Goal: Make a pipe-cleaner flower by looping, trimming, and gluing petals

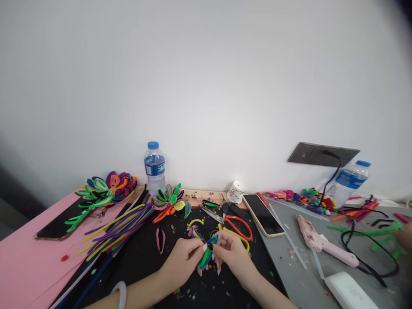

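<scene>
Between my hands is a bent loop of blue and green pipe cleaners point(206, 258), held over the black mat point(144, 274). The fingertips of my left hand point(185, 259) pinch its left side. My right hand point(233, 255) grips its upper right part with thumb and fingers closed; some fingers are hidden behind it. Just beyond lie short yellow and purple pipe cleaner pieces point(195, 229) and red-handled scissors point(236, 223). A pink pipe cleaner loop point(160, 241) rests on the mat to the left.
Pipe cleaner flowers point(169, 197), loose pipe cleaners point(119, 231) and a water bottle point(154, 169) stand to the left. To the right are a phone point(264, 215), a paper cup point(236, 192) and a pink glue gun point(326, 242) with a black cord. Another person's hand point(404, 236) shows at the right edge.
</scene>
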{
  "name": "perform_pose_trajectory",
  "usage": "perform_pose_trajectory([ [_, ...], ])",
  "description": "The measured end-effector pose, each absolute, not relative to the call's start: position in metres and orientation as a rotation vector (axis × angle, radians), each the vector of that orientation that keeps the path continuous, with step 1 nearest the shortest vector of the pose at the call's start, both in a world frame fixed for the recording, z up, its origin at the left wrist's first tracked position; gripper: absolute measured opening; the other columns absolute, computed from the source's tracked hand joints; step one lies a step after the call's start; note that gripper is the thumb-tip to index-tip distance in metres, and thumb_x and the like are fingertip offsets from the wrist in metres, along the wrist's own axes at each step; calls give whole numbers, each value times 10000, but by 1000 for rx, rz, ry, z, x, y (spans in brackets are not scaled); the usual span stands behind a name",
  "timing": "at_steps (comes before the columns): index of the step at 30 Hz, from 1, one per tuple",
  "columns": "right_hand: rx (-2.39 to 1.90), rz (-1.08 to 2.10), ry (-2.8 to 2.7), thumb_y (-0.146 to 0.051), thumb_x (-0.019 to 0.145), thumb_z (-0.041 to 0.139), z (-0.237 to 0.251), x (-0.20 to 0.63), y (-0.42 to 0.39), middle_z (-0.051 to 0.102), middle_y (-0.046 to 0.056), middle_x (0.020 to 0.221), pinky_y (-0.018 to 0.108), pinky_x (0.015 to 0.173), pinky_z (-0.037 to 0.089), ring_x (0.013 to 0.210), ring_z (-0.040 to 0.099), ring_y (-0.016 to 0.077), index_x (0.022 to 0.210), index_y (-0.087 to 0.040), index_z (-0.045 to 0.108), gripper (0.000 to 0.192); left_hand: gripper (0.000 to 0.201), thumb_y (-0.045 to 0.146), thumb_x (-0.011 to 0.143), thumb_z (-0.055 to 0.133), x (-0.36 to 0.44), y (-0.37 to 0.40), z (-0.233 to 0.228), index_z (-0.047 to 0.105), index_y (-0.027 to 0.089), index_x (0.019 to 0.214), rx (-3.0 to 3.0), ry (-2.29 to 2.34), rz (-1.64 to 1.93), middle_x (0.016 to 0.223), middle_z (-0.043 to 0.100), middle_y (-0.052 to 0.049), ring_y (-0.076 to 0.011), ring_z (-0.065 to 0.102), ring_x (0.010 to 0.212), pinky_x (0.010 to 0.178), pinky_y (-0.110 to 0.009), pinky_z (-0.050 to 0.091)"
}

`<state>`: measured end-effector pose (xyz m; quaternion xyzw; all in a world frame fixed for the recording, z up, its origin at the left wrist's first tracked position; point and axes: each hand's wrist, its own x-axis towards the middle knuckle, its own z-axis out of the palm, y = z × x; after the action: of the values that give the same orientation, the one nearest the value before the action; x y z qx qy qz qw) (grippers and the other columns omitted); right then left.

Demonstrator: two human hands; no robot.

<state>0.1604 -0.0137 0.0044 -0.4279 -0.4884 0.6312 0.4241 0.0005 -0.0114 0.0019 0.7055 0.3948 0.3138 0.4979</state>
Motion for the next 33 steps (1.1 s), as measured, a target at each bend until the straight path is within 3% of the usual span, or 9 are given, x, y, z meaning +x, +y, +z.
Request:
perform_pose_trajectory([
  [18, -1037, 1612, -1211, -321, 675, 650, -2, 161, -13, 569, -37, 479, 169, 324, 402, 326, 483, 71, 683, -140, 475, 252, 380, 367, 850, 364, 0, -13, -1, 577, 118, 656, 1613, 915, 770, 548, 566, -9, -103, 547, 417, 414, -177, 432],
  [27, -1052, 1582, -1247, -282, 705, 611, -2, 163, -12, 549, -50, 479, 167, 334, 392, 325, 457, 61, 698, -144, 485, 187, 387, 378, 860, 338, 1, -13, -2, 526, 136, 622, 1714, 984, 719, 499, 492, 28, -74, 495, 347, 347, -144, 331],
  [33, -1073, 1572, -1298, -231, 714, 578, 2, 163, -12, 536, -48, 512, 175, 370, 413, 368, 463, 62, 704, -140, 497, 122, 334, 338, 860, 349, 0, -10, 3, 572, 132, 719, 1707, 967, 765, 590, 535, 5, -96, 517, 478, 464, -171, 390],
])
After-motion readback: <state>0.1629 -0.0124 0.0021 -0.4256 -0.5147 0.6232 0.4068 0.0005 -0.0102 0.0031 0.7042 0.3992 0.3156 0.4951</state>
